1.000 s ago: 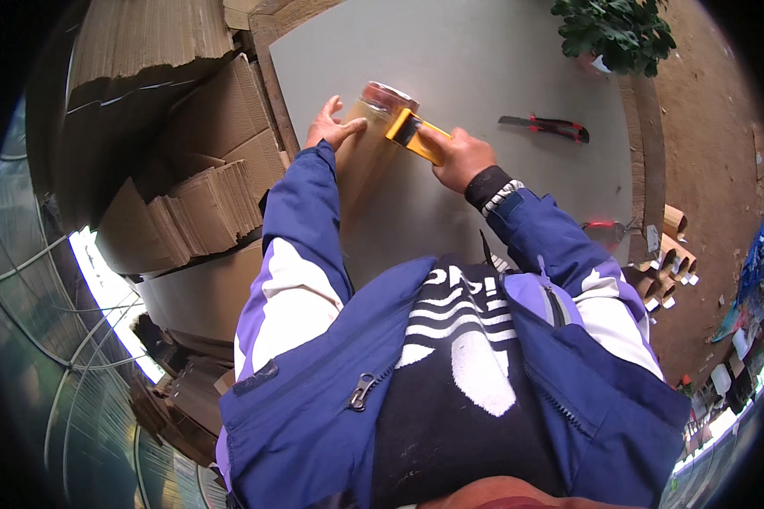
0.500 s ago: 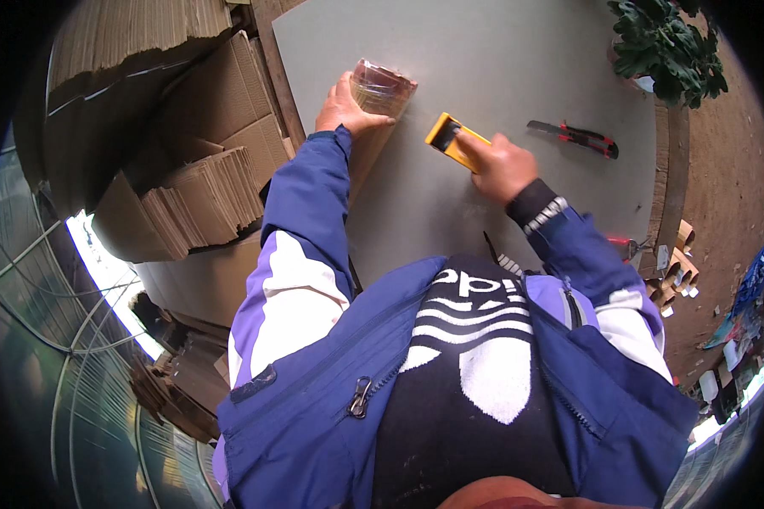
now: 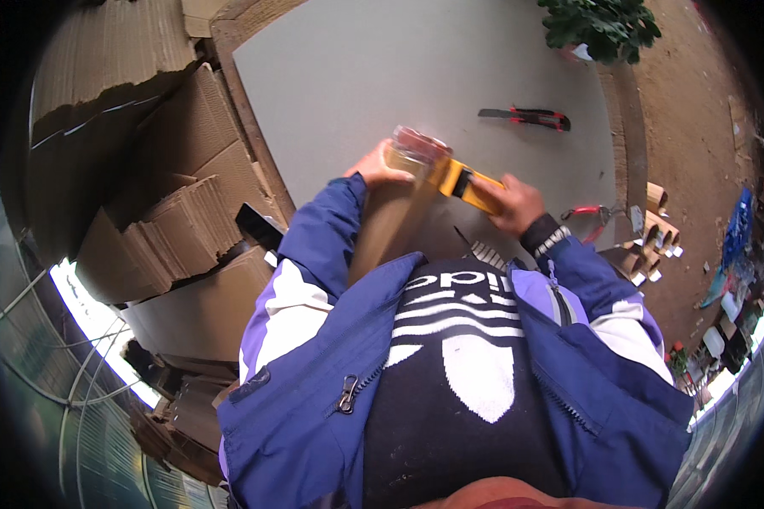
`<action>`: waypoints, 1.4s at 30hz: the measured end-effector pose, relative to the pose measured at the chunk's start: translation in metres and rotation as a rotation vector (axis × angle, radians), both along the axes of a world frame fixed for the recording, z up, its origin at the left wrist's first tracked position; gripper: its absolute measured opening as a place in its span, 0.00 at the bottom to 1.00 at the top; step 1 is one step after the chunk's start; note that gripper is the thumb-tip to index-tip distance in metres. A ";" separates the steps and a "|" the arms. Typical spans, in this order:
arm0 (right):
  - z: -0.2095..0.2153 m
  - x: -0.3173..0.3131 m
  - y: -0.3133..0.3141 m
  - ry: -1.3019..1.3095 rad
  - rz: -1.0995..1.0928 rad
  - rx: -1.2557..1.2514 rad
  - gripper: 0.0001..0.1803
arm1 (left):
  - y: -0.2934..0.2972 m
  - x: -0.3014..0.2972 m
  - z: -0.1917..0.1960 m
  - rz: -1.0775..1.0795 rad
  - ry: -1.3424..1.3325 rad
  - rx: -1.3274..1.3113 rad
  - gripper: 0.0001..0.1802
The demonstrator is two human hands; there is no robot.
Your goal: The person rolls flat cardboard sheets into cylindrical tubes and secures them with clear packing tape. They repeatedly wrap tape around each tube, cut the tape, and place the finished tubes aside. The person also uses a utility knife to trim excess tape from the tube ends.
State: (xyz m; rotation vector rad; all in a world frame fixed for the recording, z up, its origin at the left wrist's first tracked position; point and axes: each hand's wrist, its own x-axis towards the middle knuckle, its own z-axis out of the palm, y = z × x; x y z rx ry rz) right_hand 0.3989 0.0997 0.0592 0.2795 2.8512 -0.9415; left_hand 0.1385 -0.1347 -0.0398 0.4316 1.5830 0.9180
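A long brown cardboard box slants across the near part of the grey table. Its far end is covered by clear plastic over something reddish-brown. My left hand is closed around the left side of the box near that end. In my right hand is a yellow and black hand tool, whose exact kind I cannot make out. The tool's front end meets the right side of the box near the plastic; motion blurs it slightly. Beyond my right hand lies a red and black snap-off utility knife.
The grey tabletop has a wooden edge. A potted plant stands at its far right. Red-handled pliers or shears lie near my right sleeve, beside short cardboard tubes. Stacked cardboard and a black flat device are at left.
The box's wrapped end has come nearer to me and to the right. My right hand has brought the yellow tool from apart to against the box's side. The view has shifted.
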 end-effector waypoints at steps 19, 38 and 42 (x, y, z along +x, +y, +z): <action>0.051 -0.020 -0.022 0.012 -0.024 0.001 0.34 | -0.010 0.005 0.045 0.016 0.785 -0.398 0.69; 0.002 -0.086 -0.054 0.081 -0.014 0.003 0.33 | -0.020 -0.047 0.060 0.009 0.976 -0.535 0.75; -0.003 -0.092 -0.055 -0.018 0.007 0.061 0.28 | -0.032 -0.079 0.058 -0.011 0.852 -0.427 0.76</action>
